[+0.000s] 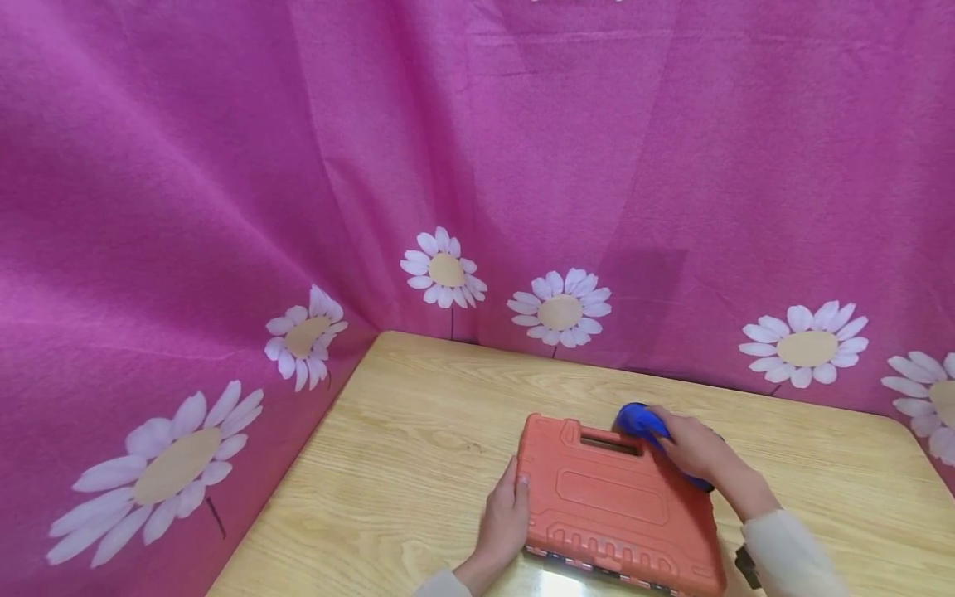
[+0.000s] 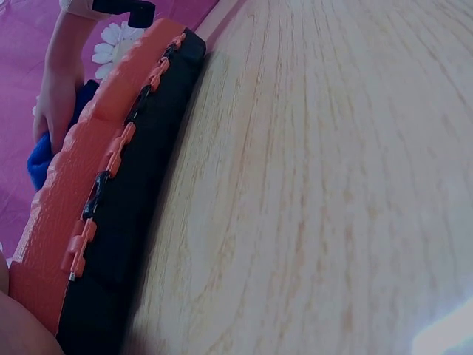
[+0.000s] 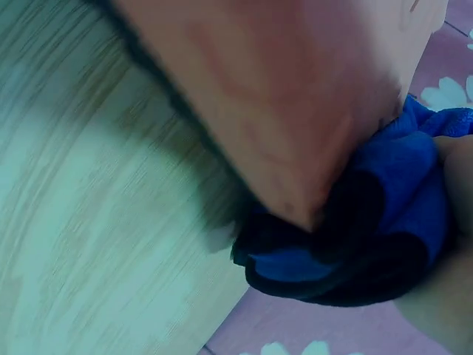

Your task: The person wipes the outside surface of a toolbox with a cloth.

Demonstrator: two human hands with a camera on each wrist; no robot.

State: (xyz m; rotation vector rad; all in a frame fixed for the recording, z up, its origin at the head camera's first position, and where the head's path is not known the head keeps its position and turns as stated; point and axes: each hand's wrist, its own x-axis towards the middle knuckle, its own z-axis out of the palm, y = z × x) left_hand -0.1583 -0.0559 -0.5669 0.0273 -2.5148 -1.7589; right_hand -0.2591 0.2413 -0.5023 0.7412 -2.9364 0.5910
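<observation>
An orange-red plastic tool case [image 1: 612, 496] with a black lower half [image 2: 122, 222] lies closed on the table. Its handle points toward the far side, and hinges or latches line the near edge. My left hand [image 1: 503, 518] grips the case's left side. Up at the far right corner, my right hand [image 1: 697, 448] holds a bunched blue cloth [image 1: 640, 421] with dark edging against the case. In the right wrist view the cloth [image 3: 406, 177] wraps over that corner, with part of the hand out of frame.
The light wood-grain table [image 1: 403, 431] extends around the case. A magenta curtain [image 1: 522, 149] with white daisies hangs along its back and left edges. A dark device [image 1: 746, 568] is strapped at my right wrist.
</observation>
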